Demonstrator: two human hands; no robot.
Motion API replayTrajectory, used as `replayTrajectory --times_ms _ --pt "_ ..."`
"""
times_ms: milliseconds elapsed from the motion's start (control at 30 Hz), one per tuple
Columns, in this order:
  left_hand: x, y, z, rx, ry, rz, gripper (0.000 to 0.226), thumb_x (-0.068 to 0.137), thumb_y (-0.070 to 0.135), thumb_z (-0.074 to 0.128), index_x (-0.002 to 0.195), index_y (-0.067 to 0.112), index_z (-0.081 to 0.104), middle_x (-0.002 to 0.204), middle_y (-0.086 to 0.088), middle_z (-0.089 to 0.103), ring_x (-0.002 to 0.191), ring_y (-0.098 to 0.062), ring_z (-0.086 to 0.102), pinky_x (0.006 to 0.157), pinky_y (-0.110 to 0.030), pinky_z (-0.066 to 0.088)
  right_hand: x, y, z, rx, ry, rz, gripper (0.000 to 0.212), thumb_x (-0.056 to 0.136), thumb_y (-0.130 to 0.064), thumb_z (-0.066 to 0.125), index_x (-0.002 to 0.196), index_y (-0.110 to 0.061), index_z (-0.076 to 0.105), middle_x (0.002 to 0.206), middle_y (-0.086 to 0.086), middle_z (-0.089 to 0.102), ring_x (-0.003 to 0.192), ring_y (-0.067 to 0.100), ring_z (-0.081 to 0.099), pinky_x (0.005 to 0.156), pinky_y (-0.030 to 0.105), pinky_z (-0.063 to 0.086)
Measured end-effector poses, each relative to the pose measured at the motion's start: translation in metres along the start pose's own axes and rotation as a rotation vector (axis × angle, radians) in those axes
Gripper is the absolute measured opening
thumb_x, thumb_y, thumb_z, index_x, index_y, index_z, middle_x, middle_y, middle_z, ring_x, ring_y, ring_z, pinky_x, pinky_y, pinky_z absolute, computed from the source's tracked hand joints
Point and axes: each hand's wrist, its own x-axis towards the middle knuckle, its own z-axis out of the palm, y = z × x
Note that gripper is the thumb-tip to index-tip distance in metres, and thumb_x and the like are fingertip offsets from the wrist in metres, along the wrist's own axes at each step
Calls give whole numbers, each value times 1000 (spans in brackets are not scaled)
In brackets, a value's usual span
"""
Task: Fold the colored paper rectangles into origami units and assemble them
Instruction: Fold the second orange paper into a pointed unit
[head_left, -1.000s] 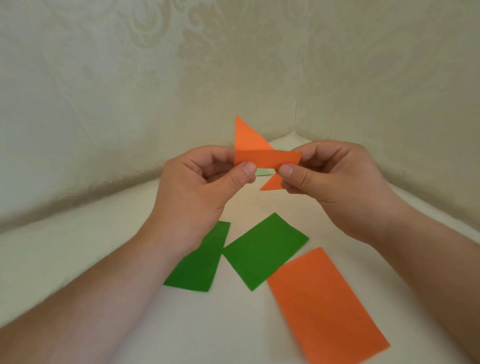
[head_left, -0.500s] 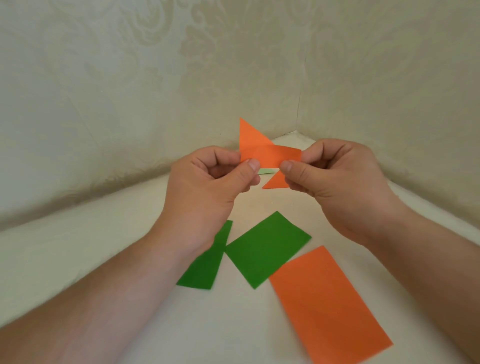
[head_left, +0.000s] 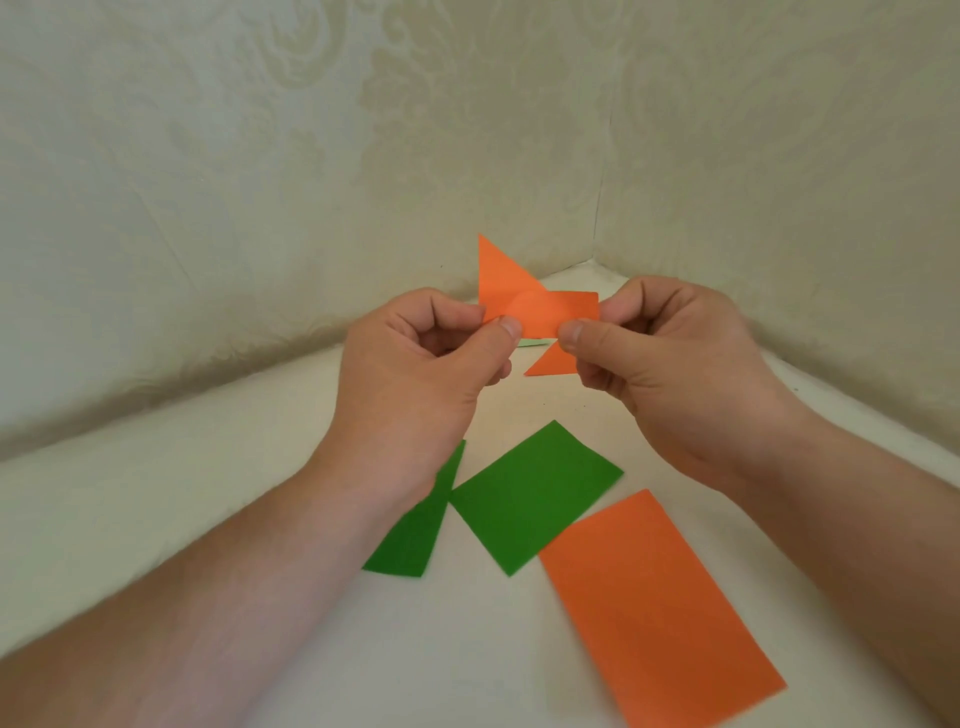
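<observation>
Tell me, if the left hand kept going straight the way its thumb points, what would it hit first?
Probably the right hand. The left hand pinches the folded orange piece with its thumb aimed across at it, though depth is unclear.

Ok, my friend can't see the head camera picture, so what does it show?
Both hands, the left hand and the right hand, pinch a half-folded orange paper unit in the air. Below on the pale surface lie two flat green rectangles and one orange rectangle.

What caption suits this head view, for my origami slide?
Both hands pinch a folded orange unit above flat sheets.
</observation>
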Motion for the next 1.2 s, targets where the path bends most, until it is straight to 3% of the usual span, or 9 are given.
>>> replayTrajectory --times_ms 167,333,467,633,767,1200 --pt "-1 1 0 4 -6 17 13 86 5 79 89 11 67 67 -2 71 60 -12 65 67 -28 57 1 2 -4 24 -51 35 24 86 0 77 96 -17 62 61 3 61 55 18 55 64 32 48" --pt "-1 0 3 -165 -89 -122 46 87 5 77 120 26 51 83 -5 78 79 -16 72 85 -36 58 2 0 -6 25 -62 27 33 82 -3 78 108 -17 62 58 -1 57 56 17 53 66 33 47" --pt "-1 -2 4 -201 -195 -188 62 79 12 82 131 26 49 92 -6 79 86 -17 74 85 -37 55 -1 -3 -3 28 -93 23 49 68 -17 82 112 -17 62 58 -2 58 55 16 54 65 30 49" --pt "1 -5 3 -134 -226 -170 69 78 15 87 136 22 50 89 -4 79 84 -18 75 83 -37 56 -3 -3 -2 3 -120 25 50 71 -16 81 117 -16 61 58 -3 59 55 15 55 63 30 48" --pt "1 -5 3 -146 -167 -198 57 84 10 82 134 14 55 84 -5 77 76 -16 73 79 -32 56 -2 0 -1 21 -126 31 40 84 -4 77 118 -17 60 59 -1 60 56 16 55 65 32 47" --pt "2 -6 2 -210 -128 -191 27 85 1 77 105 12 63 64 -3 65 57 -13 60 68 -28 53 2 4 -4 71 -119 51 40 86 3 75 119 -17 61 65 6 55 59 18 53 64 32 47"
